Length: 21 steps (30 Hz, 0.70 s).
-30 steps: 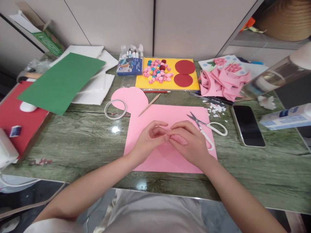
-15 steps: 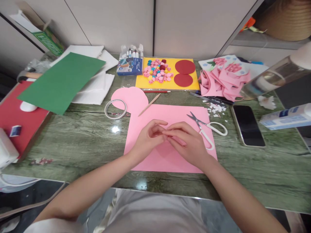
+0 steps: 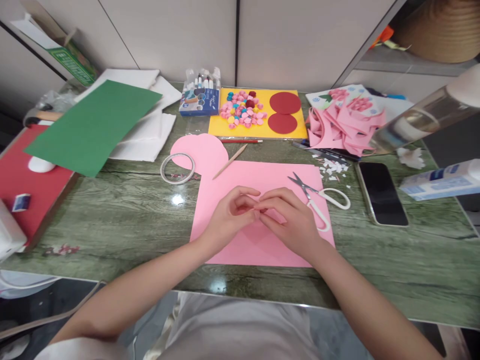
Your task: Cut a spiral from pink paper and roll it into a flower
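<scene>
My left hand (image 3: 234,212) and my right hand (image 3: 290,215) meet above a pink sheet (image 3: 232,250), fingertips touching. Both hands have their fingers curled and pinched together. Something small and pinkish may sit between the fingertips, but it is too small and too hidden to name. Just right of my right hand, scissors with white handles (image 3: 323,221) lie partly opened on the sheet. A pointed wooden stick (image 3: 230,161) rests across the sheet's upper left edge. Pink cut-out circles (image 3: 206,150) and a tape roll (image 3: 162,172) lie beyond my left hand.
At the back, a yellow sheet (image 3: 215,131) bears small coloured paper pieces (image 3: 243,109) and dark red circles (image 3: 285,103). Pink scraps (image 3: 341,127), a phone (image 3: 383,194) and a bottle (image 3: 416,117) are to the right. Green paper (image 3: 97,127) and a marker box (image 3: 200,100) lie left.
Both hands stay joined in nearly the same place, with the fingertips shifting only slightly. The whole view has moved a touch; the things on the table have not visibly changed.
</scene>
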Motion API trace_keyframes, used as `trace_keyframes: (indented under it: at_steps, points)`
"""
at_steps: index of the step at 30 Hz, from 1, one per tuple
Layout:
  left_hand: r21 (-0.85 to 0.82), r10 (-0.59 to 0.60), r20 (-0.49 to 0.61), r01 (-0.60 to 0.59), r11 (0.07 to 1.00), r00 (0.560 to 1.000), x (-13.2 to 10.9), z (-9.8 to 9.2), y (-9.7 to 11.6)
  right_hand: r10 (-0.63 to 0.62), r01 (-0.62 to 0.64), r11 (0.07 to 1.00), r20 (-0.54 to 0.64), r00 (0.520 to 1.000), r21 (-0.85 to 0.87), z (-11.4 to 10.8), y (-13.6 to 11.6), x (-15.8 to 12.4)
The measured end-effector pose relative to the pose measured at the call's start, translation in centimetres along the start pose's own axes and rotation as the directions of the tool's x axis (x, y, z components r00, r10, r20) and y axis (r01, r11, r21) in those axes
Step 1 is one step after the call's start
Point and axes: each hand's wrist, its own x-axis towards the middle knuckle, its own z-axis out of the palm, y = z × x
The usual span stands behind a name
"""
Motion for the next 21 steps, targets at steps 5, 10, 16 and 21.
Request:
trace_keyframes:
  at_steps: [5, 10, 16, 21]
  points:
    - [0.005, 0.0, 0.025, 0.0, 1.0, 1.0, 0.07, -0.27, 0.04, -0.046, 0.046, 0.999, -0.035, 0.998, 0.0, 0.11, 0.02, -0.1]
    - [0.02, -0.008, 0.031, 0.008, 1.0, 0.999, 0.03, -0.22, 0.18, -0.068, 0.068, 0.998, -0.08, 0.994, -0.006, 0.06, -0.08, -0.1]
    - [-0.034, -0.013, 0.005, 0.013, 0.999, 1.0, 0.01, 0.0, 0.04, -0.069, 0.063, 0.996, -0.11, 0.991, -0.058, -0.05, 0.0, -0.05]
    - [-0.02, 0.004, -0.007, -0.004, 1.0, 1.0, 0.07, -0.13, -0.04, -0.09, 0.083, 0.992, -0.068, 0.994, -0.092, -0.31, -0.3, 0.05]
